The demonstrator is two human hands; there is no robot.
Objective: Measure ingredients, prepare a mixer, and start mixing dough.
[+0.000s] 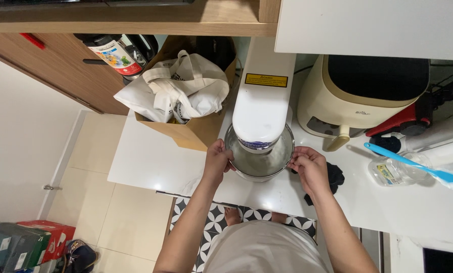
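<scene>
A white stand mixer (pixel 263 96) stands on the white counter (pixel 150 162), its head lowered over a steel mixing bowl (pixel 259 164). My left hand (pixel 217 163) grips the bowl's left rim. My right hand (pixel 310 168) holds the bowl's right rim. The bowl looks to hold a pale mix, partly hidden by the mixer head.
A cardboard box (pixel 193 132) with a white cloth bag (pixel 178 88) sits left of the mixer. A cream air fryer (pixel 360 93) stands to the right. A blue spatula (pixel 413 164) rests on a clear jar (pixel 396 171). A dark cloth (pixel 335 178) lies behind my right hand.
</scene>
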